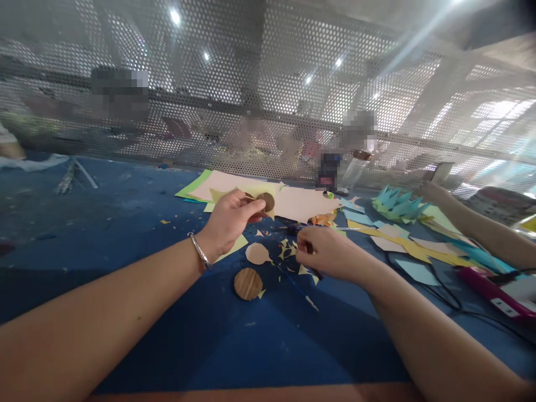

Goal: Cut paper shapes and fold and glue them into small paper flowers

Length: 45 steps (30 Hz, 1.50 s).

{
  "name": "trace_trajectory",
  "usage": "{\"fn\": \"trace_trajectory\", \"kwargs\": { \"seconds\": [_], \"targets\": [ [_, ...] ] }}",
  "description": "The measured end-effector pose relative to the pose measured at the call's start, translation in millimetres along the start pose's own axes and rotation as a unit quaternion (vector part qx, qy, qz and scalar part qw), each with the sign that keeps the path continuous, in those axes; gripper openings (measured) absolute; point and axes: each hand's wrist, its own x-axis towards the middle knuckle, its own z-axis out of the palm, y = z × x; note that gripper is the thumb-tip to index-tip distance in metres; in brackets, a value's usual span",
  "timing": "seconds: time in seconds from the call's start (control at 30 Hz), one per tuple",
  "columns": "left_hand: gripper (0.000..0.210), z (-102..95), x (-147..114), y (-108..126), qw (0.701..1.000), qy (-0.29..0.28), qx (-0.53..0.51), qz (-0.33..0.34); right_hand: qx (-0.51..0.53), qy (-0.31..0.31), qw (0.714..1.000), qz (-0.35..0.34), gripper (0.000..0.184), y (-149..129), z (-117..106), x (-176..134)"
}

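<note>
Between its thumb and fingers, my left hand (228,223) pinches a small round wooden disc (267,201), with pale yellow paper behind it. My right hand (329,251) is curled closed above the table, and a dark bit shows within its fingers; I cannot make out what it is. A larger wood-grain disc (248,283) lies between my forearms. Just beyond it is a pale pink paper circle (257,253). A thin blue stick with a white tip (310,301) lies to the right, near scattered yellow paper scraps (287,248).
Behind my hands lie stacked pink sheets (304,202) on the blue table (167,346). On the right are a teal spiky paper piece (396,205), paper strips (402,243), a magenta tool (494,290) with black cables, and another person's arm (477,223). A perforated metal screen (251,84) stands behind.
</note>
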Motion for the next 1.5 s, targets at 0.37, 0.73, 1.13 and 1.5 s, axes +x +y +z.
{"fn": "trace_trajectory", "kwargs": {
  "seconds": [0.37, 0.73, 1.13, 1.5],
  "targets": [
    [0.012, 10.4, -7, 9, 0.997, -0.002, -0.064, -0.034, 0.403, 0.063, 0.911, 0.058, 0.011, -13, 1, 3],
    [0.006, 24.6, -21, 18, 0.985, -0.045, -0.148, -0.075, 0.386, 0.167, 0.907, 0.032, 0.024, -16, 5, 5],
    [0.017, 23.4, -22, 10, 0.984, -0.117, -0.119, -0.064, 0.58, 0.113, 0.805, 0.053, 0.039, -25, 3, 3],
    [0.015, 22.7, -22, 6, 0.981, -0.128, -0.139, -0.049, 0.632, 0.099, 0.768, 0.043, 0.036, -26, 1, 2]
  ]
}}
